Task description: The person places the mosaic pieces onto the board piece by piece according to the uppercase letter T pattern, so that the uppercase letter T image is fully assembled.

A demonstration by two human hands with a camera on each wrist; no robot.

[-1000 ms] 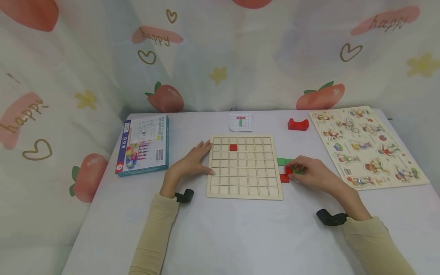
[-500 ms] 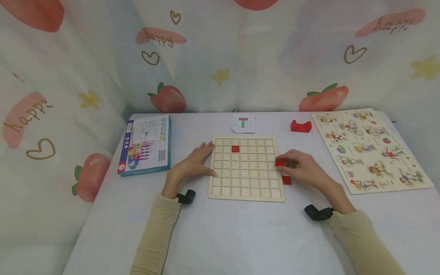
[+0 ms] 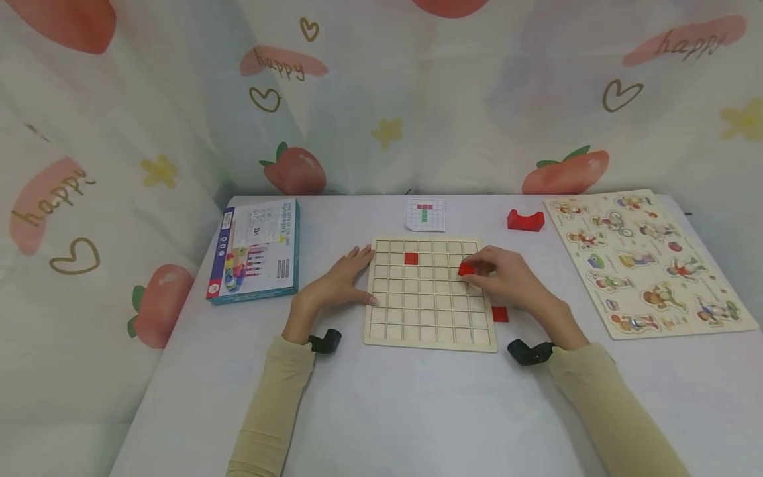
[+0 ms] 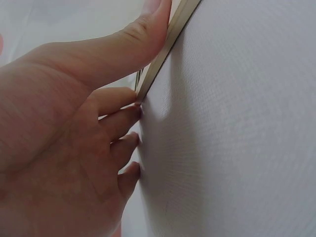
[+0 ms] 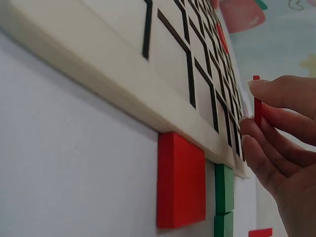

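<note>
Fingers [image 5: 260, 140] of the right hand [image 3: 507, 275] pinch a red tile [image 5: 257, 106] between them.

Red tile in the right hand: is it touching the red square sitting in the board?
Apart. The head view shows bare cells of the wooden board between the red tile pinched in the right hand and the red square.

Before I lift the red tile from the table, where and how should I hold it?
Probably pinch the red tile by its near and far edges, from above on the right: it lies flat, its left edge close against the board.
</note>
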